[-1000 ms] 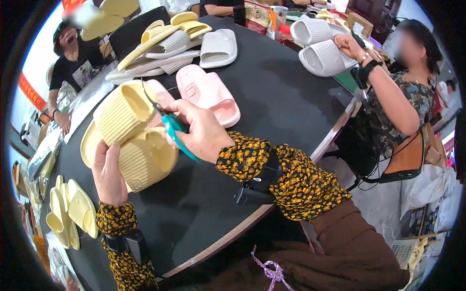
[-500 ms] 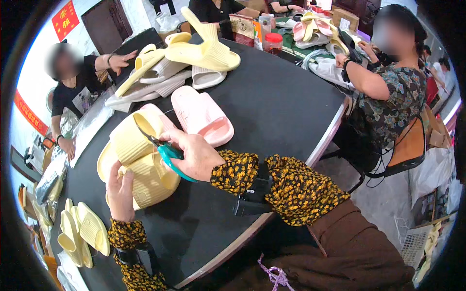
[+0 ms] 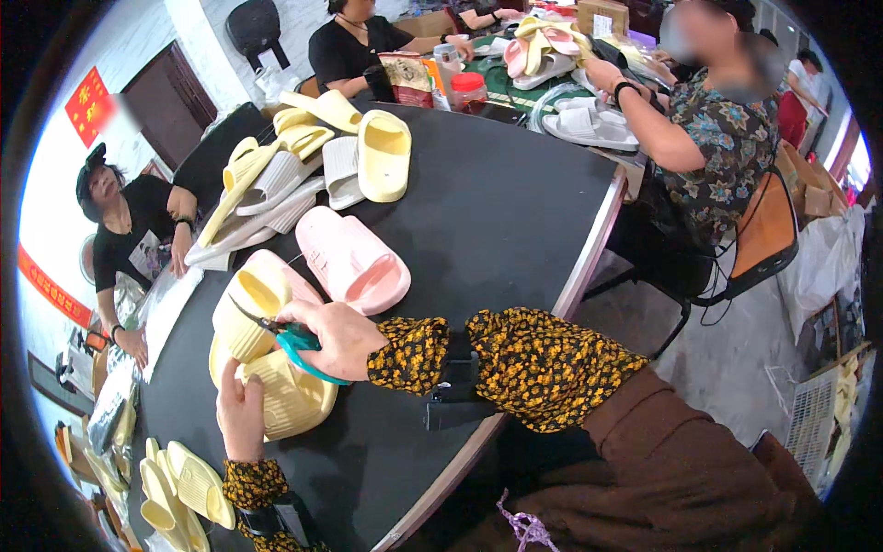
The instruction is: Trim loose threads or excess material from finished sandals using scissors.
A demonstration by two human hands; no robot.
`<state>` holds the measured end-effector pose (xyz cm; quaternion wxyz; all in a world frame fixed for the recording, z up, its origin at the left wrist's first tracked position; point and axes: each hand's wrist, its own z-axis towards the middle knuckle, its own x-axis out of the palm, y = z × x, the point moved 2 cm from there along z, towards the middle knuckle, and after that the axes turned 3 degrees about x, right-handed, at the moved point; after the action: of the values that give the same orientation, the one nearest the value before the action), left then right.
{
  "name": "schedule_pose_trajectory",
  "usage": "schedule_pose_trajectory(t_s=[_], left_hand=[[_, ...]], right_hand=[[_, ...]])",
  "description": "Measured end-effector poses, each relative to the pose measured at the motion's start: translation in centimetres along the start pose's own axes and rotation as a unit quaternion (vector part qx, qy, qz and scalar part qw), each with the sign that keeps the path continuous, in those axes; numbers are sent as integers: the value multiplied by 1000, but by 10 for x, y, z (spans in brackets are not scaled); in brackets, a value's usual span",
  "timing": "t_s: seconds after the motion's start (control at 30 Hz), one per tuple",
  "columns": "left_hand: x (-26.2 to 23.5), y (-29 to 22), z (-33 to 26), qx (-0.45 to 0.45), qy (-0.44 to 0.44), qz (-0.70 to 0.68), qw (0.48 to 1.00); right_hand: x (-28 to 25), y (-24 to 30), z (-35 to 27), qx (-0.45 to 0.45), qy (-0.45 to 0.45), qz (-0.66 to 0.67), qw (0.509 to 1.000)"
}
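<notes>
Your right hand was closed around teal scissors, blades at yellow slipper, left-centre of frame on black tabletop. Your left hand pressed flat, fingers together, on lower yellow slipper. Risk: blade tips close to left fingers; slipper could slide, cut could go too deep.
</notes>
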<state>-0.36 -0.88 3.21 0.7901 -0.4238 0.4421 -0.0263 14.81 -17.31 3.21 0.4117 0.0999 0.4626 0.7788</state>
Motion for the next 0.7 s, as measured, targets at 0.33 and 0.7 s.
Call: schedule_pose_trajectory(t_s=[0.33, 0.7], left_hand=[[1, -1, -6, -42, 69, -346, 935], [14, -70, 58, 128, 133, -345, 920]], right_hand=[[7, 3, -1, 9, 2, 25, 1000], [18, -14, 8, -72, -125, 69, 987]])
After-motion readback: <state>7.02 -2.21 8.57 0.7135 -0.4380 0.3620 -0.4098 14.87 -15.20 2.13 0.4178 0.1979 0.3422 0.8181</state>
